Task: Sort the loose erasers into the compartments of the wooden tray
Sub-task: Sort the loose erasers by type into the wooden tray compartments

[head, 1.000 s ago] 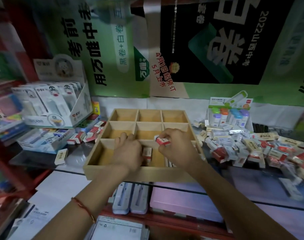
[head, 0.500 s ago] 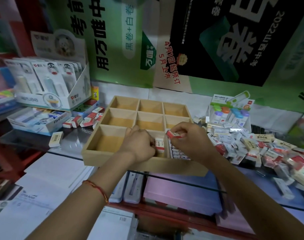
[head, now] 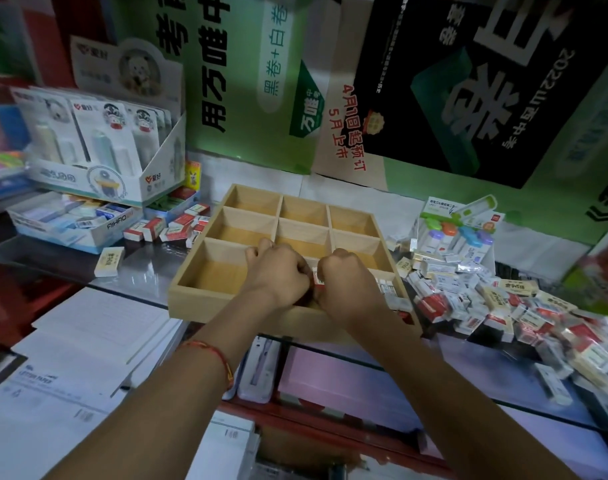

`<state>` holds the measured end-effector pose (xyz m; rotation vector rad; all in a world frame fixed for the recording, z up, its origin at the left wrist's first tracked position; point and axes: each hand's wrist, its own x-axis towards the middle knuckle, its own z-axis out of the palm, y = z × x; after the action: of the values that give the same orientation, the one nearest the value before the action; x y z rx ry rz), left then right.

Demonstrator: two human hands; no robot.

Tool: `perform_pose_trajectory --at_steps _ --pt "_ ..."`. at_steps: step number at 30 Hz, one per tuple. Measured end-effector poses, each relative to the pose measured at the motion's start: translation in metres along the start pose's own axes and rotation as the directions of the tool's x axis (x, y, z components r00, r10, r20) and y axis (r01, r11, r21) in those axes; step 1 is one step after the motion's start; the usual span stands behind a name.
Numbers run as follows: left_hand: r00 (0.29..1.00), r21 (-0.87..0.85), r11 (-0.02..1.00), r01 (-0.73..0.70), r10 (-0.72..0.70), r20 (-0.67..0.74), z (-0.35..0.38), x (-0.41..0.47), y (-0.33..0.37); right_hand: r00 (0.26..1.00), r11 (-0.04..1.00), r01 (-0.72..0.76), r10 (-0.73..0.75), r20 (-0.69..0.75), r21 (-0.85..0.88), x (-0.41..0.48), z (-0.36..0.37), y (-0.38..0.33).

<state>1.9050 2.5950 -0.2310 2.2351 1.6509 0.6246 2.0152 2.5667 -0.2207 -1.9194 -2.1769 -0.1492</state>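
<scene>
Two hands meeting over the near middle compartment of the wooden tray (head: 205,306), left hand (head: 278,275) and right hand (head: 347,289) both curling fingers tightly onto one red-and-white eraser (head: 318,280), loose erasers (head: 486,299) lying heaped just right of the tray.

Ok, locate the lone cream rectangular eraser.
Head view, left side: the cream eraser lies on the glass counter, left of the wooden tray, near the white AIHAO box.

Bare near-left compartment (head: 219,275); eraser heap (head: 496,299) rightward

Dim, green-tinted indoor light, shadows soft. Faint glare on glass counter (head: 150,271), left. Wide-angle bending at edges. Eraser pile (head: 537,323) blurs toward right edge; centre sharper.
</scene>
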Motion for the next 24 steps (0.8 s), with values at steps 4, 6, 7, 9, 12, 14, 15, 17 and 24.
perform_pose_trajectory --at_steps 4,6,7,9,12,14,15,17,24 --pt "0.999 0.100 0.995 -0.027 0.025 0.027 0.001 0.000 0.001 0.999 0.997 -0.050 0.052 -0.018 0.066 0.002 0.003 0.004" --pt "0.998 0.114 0.993 -0.042 0.037 0.043 0.002 0.000 0.000 0.999 0.992 -0.049 0.051 -0.014 0.120 0.003 0.008 0.009" --pt "0.998 0.117 0.992 -0.047 0.042 0.049 0.002 0.000 0.000 0.999 0.984 -0.044 0.045 -0.004 0.173 0.003 0.009 0.013" --pt "0.997 0.133 0.989 -0.058 0.051 0.053 0.001 0.000 0.002 1.000 0.946 -0.023 0.018 0.017 0.323 0.002 0.008 0.019" --pt "0.995 0.171 0.982 -0.077 0.066 0.071 0.001 0.000 0.002 0.998 0.877 0.044 -0.022 -0.051 0.478 -0.010 -0.008 0.032" --pt "0.994 0.182 0.980 -0.082 0.066 0.093 0.001 -0.002 0.004 0.993 0.861 0.058 0.003 -0.119 0.504 -0.023 -0.019 0.049" --pt "0.994 0.186 0.979 -0.085 0.069 0.090 0.001 -0.002 0.004 0.992 0.857 0.048 0.020 -0.127 0.513 -0.031 -0.022 0.058" --pt "0.995 0.222 0.970 -0.096 0.091 0.030 0.004 -0.003 0.008 0.993 0.849 0.010 0.055 -0.107 0.528 -0.046 -0.022 0.073" --pt "0.879 0.318 0.904 -0.285 0.379 -0.290 0.029 -0.052 0.001 0.929 0.973 0.223 -0.196 -0.313 0.053 -0.095 0.004 0.078"
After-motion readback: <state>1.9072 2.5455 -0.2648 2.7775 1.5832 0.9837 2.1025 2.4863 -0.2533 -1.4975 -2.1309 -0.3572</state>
